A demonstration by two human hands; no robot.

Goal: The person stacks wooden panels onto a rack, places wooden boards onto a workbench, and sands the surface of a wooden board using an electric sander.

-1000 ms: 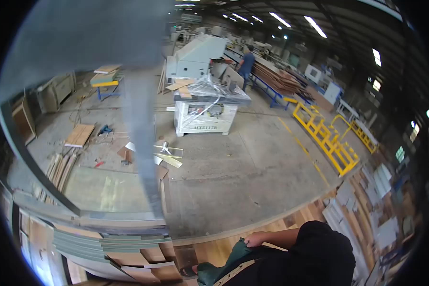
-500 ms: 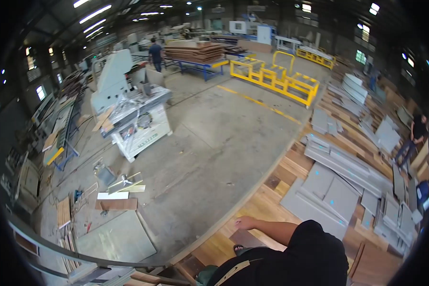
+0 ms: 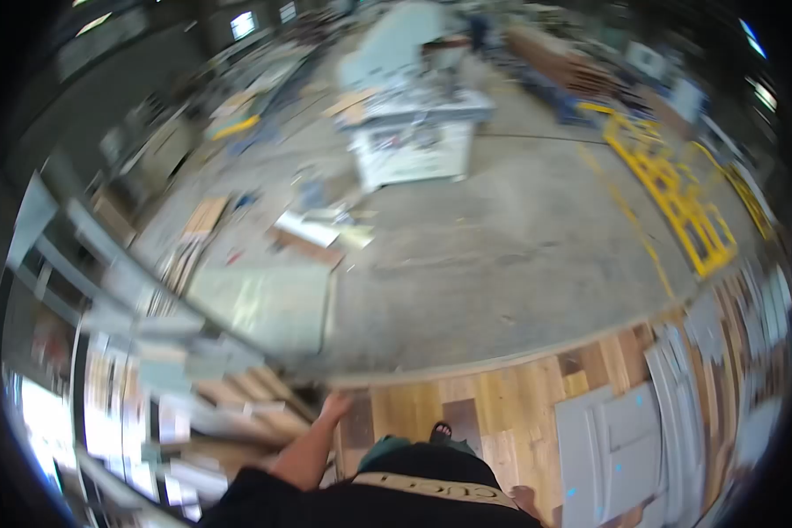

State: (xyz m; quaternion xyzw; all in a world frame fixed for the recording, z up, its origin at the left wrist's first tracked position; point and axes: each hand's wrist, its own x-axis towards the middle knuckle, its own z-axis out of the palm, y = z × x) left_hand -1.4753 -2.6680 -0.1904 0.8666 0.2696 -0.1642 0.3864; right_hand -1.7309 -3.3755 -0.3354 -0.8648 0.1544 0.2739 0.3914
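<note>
My left hand (image 3: 336, 405) reaches forward at the bottom, beside the stacked boards (image 3: 251, 400) and over the wooden floor (image 3: 502, 396). Motion smears its fingers, and no held object can be made out. My right hand (image 3: 526, 498) is low, just right of my black shirt (image 3: 431, 502); its fingers are not clear. Between the hands show green trousers (image 3: 383, 451) and a sandalled foot (image 3: 442, 431). Grey panels (image 3: 612, 449) lie on the floor to the right.
A metal frame (image 3: 158, 286) slants across the left, above a pale sheet (image 3: 264, 304). A wrapped white machine (image 3: 414, 150) stands ahead on concrete. Board scraps (image 3: 308, 231) lie before it. Yellow racks (image 3: 669, 189) stand at the right. A dark figure, blurred, is behind the machine.
The view has swung left and down since half a second ago, so the machine sits further right. My left arm has come into view, while my right arm has dropped mostly out of sight.
</note>
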